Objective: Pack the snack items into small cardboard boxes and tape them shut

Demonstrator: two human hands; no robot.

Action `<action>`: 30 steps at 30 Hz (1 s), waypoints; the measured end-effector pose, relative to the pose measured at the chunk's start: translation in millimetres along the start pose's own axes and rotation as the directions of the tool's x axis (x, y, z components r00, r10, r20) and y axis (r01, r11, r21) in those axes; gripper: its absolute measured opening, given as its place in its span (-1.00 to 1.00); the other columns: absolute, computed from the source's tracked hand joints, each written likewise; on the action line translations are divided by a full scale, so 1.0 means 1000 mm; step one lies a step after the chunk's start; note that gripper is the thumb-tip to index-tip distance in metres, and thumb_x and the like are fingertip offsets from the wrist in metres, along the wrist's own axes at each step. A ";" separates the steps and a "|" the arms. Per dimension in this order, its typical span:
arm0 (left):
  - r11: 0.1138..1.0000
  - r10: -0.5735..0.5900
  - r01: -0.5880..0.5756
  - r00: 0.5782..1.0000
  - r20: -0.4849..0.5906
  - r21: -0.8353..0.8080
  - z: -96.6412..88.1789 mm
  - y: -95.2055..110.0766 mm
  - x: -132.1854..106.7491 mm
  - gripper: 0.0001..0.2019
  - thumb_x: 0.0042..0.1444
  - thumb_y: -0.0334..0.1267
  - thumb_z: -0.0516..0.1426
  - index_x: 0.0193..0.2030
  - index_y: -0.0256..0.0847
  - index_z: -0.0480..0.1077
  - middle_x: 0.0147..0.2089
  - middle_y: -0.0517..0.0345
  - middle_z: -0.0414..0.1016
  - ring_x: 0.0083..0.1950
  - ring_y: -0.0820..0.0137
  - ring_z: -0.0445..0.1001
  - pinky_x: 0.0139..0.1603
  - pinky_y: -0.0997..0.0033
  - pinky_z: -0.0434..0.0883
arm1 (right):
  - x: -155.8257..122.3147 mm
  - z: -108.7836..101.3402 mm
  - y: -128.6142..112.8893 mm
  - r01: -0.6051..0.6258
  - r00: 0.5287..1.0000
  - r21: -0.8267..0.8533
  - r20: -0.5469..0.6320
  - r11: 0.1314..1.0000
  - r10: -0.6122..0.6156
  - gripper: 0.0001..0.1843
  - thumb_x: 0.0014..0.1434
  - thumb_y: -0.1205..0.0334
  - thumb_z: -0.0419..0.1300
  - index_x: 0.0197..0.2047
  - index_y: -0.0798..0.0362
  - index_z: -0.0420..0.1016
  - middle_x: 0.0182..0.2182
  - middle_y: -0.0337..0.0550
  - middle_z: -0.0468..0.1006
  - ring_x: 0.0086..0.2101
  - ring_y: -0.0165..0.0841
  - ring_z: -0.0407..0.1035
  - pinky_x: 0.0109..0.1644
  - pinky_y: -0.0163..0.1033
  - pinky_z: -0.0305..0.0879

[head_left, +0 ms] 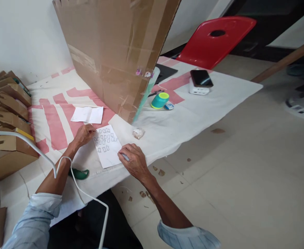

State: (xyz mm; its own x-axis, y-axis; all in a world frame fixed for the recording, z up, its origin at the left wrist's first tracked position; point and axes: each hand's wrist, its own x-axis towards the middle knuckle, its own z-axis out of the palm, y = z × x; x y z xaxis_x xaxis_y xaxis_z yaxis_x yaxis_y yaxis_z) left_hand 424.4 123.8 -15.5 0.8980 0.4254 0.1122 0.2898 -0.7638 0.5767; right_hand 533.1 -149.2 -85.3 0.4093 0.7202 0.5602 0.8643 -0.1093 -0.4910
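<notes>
A white sheet of paper (109,160) covered with several small hand-drawn rectangles lies at an angle on the cloth-covered table. My left hand (84,135) has its fingertips drawn together at the sheet's upper left edge, gripping it there. Over the lower right edge of the paper is my right hand (134,159), its fingers curled around a small pale object (125,157); most of that object is hidden by the fingers. Beyond the left hand lies a second, creased white paper (88,114). A crumpled clear wrapper (138,133) sits past the right hand.
A tall cardboard sheet (110,52) stands behind the papers. Cardboard boxes (9,117) line the left side, and a white cable (89,197) crosses my left forearm. A green object (79,174), a teal-and-yellow container (160,100), a phone (201,78) and a red chair (214,41) are around.
</notes>
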 end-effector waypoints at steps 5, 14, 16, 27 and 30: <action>0.990 -0.065 0.060 0.997 -0.040 -0.129 0.001 -0.003 -0.003 -0.75 0.17 -0.19 0.13 -0.34 -0.22 0.63 -0.41 0.13 0.56 -0.37 0.32 0.44 -0.30 0.34 0.37 | 0.000 0.000 0.000 0.013 1.000 0.002 -0.013 1.000 -0.013 -0.81 0.37 0.37 0.24 -0.31 -0.03 0.55 -0.26 -0.14 0.61 -0.22 -0.23 0.37 -0.09 -0.10 0.22; 0.963 -0.113 0.083 0.988 -0.106 -0.257 0.005 0.006 -0.003 -0.83 0.09 -0.19 0.23 -0.45 -0.19 0.59 -0.37 0.11 0.56 -0.31 0.32 0.42 -0.23 0.32 0.34 | 0.000 -0.001 0.001 0.004 1.000 -0.004 0.002 1.000 -0.004 -0.81 0.37 0.36 0.23 -0.29 -0.03 0.57 -0.25 -0.13 0.62 -0.21 -0.23 0.38 -0.09 -0.10 0.23; 0.950 -0.131 0.087 0.983 -0.128 -0.299 0.004 0.007 -0.004 -0.83 0.08 -0.18 0.25 -0.46 -0.19 0.58 -0.34 0.08 0.57 -0.28 0.31 0.44 -0.22 0.31 0.35 | 0.000 -0.001 0.001 0.010 1.000 -0.009 0.002 1.000 -0.010 -0.81 0.38 0.37 0.23 -0.29 -0.03 0.57 -0.25 -0.13 0.62 -0.21 -0.23 0.38 -0.09 -0.10 0.23; 0.588 -0.318 0.237 0.947 0.048 -0.773 -0.005 0.027 -0.025 -0.69 -0.06 -0.03 0.45 -0.34 -0.26 0.64 -0.39 0.09 0.60 -0.34 0.40 0.54 -0.22 0.37 0.52 | -0.001 0.002 0.002 0.009 1.000 -0.013 0.004 1.000 -0.009 -0.81 0.37 0.36 0.23 -0.29 -0.04 0.59 -0.25 -0.13 0.62 -0.19 -0.22 0.39 -0.10 -0.09 0.24; 0.488 -0.308 0.246 0.946 0.098 -0.837 -0.004 0.032 -0.028 -0.68 -0.13 -0.07 0.50 -0.36 -0.29 0.64 -0.41 0.08 0.61 -0.37 0.41 0.55 -0.23 0.37 0.53 | -0.001 0.001 0.002 0.016 1.000 -0.008 -0.001 1.000 -0.016 -0.80 0.37 0.36 0.23 -0.30 -0.04 0.58 -0.25 -0.13 0.61 -0.20 -0.22 0.39 -0.10 -0.09 0.24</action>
State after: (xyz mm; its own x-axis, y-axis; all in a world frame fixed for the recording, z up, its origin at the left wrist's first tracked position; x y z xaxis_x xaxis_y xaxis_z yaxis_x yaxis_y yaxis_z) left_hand 406.7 89.3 3.3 0.7928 0.5905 -0.1507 0.0849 0.1378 0.9868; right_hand 533.7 -149.3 -87.7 0.3959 0.7213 0.5683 0.8730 -0.1036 -0.4766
